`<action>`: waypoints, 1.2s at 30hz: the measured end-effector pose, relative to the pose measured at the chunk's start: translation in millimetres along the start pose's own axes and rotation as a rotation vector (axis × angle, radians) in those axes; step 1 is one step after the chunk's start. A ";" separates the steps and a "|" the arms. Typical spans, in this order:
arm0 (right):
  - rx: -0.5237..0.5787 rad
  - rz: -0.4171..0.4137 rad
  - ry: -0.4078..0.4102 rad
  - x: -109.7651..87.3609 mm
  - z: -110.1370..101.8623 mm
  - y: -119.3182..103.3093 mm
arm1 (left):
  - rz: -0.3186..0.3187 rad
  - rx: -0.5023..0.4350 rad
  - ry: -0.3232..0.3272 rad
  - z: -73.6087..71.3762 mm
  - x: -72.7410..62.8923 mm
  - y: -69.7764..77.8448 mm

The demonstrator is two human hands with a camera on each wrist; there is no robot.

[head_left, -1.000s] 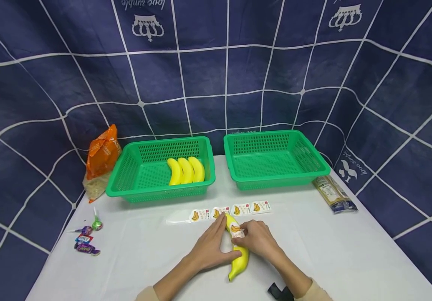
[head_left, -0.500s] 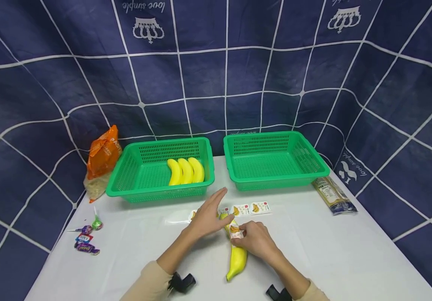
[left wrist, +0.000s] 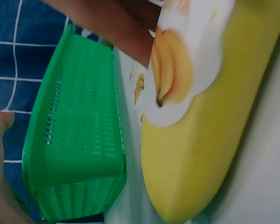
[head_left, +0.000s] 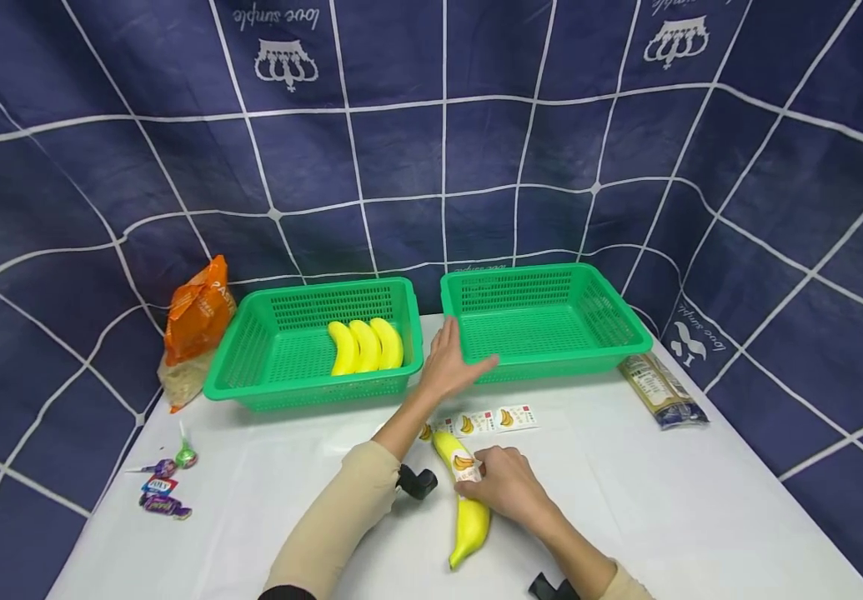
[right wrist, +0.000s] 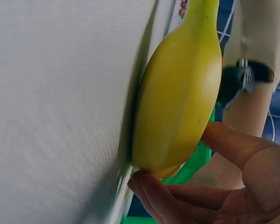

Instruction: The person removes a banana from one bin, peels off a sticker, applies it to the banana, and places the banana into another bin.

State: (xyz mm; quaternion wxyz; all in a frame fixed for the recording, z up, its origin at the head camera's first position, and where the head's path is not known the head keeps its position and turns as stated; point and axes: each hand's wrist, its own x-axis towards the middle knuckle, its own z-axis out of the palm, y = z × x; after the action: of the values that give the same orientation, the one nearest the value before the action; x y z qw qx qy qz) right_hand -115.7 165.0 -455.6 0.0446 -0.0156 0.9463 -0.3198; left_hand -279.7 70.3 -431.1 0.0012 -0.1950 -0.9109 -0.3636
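1. Head view: one banana (head_left: 470, 525), laid on the white surface (head_left: 649, 500), narrow end towards the wearer. The far end is set close by the strip (head_left: 494, 420) of labels; whether the two touch cannot be told.
2. One sticker (head_left: 464, 464), banana-printed, placed lengthwise on the upper face of the banana. In the left wrist view its scalloped end is seen to lie smoothly; the edge by the fingers is partly hidden.
3. Right hand (head_left: 509, 483): thumb and fingers curled, the banana pinched between them beside the sticker.
4. Left hand (head_left: 452, 367): fingers extended, thumb spread wide, nothing held; raised near the gap between the baskets.
5. Handling note, by judgement: the sticker is best smoothed from its middle outwards along the curve, with the banana kept from rolling; the edge by the fingers should be checked for lift.
6. Left basket (head_left: 281, 358), green, perforated: three bananas (head_left: 366, 346) are held, side by side towards its right end. No stickers are seen on them.
7. Right basket (head_left: 536, 329), green, matching: its mesh floor is shown bare.
8. Flanking items: an orange-topped bag (head_left: 200, 308) beside the left basket; a packet (head_left: 662, 392) beside the right basket.
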 end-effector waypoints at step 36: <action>-0.055 0.019 -0.027 -2.9 -5.8 -4.3 | -0.063 -0.238 0.018 20.4 21.9 -9.8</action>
State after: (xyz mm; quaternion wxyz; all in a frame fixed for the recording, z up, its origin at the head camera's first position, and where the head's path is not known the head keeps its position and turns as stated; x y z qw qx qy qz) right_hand -113.4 165.2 -448.1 0.0602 -0.0121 0.9541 -0.2932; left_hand -300.5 85.1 -449.4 -0.0250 -0.1617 -0.8670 -0.4706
